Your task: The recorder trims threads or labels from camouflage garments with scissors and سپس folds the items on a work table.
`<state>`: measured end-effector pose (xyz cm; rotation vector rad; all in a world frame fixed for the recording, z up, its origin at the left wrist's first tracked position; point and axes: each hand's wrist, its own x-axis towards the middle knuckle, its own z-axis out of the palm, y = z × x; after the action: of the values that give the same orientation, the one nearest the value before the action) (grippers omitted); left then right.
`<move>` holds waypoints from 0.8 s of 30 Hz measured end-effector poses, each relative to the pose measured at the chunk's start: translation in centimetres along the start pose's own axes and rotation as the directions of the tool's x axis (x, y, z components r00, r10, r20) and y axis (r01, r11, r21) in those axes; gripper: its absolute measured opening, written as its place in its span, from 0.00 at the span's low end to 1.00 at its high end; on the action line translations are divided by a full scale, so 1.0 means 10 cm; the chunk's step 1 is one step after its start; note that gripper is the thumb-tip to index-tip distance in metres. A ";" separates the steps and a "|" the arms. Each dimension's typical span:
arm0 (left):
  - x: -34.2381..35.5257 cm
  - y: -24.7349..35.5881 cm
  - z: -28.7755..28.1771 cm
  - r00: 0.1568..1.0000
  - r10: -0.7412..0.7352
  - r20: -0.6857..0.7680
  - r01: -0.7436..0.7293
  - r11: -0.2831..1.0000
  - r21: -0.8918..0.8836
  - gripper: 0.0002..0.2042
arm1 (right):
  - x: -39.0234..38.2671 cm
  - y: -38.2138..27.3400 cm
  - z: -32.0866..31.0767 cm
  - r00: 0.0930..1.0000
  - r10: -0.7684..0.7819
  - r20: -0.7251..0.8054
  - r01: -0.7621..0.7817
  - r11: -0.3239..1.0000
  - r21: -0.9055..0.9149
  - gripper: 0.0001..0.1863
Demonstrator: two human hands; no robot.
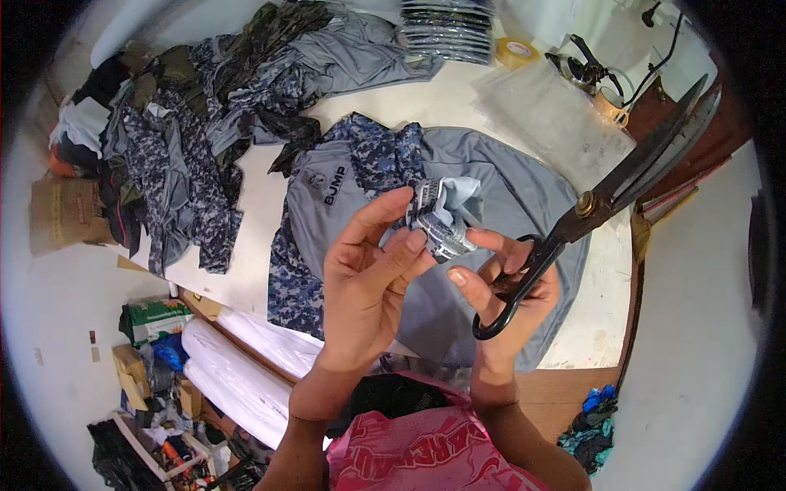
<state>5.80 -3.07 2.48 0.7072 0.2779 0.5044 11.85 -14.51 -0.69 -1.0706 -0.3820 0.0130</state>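
My left hand point(368, 278) pinches a small curled bundle of white and grey printed labels point(446, 214) between thumb and fingers. My right hand point(512, 303) carries large black scissors point(598, 200), its fingers through the handle loops and the blades pointing up and away to the right. The right index fingertip is close to the labels; whether it touches them I cannot tell. Beneath both hands, a grey shirt with blue digital-camouflage panels point(499, 168) is spread on the white table point(602, 327).
Heaped grey and camouflage garments point(180, 164) cover the table's left and far side. At the back are a stack of plastic-wrapped packages point(446, 29), a tape roll point(516, 53) and clear plastic bags point(548, 114). White wrapped rolls point(237, 380) lie below the table's left edge.
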 end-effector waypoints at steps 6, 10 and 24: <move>-0.14 0.03 -0.05 0.999 0.010 -0.039 -0.013 0.997 -0.073 0.21 | -0.10 0.05 0.06 0.996 -0.040 0.082 0.041 0.999 -0.017 0.23; -0.18 0.00 -0.06 0.998 -0.007 -0.067 0.000 0.994 -0.111 0.23 | -0.12 0.04 0.13 0.998 -0.018 0.054 0.023 0.996 -0.082 0.22; -0.26 -0.03 -0.17 0.961 0.266 -0.067 -0.269 0.962 -0.038 0.23 | -0.16 -0.08 0.13 0.998 -0.021 0.063 0.012 0.990 0.141 0.22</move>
<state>2.94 -3.69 1.22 0.6876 0.2277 0.7898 9.86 -14.11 0.03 -0.9291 -0.4416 0.0592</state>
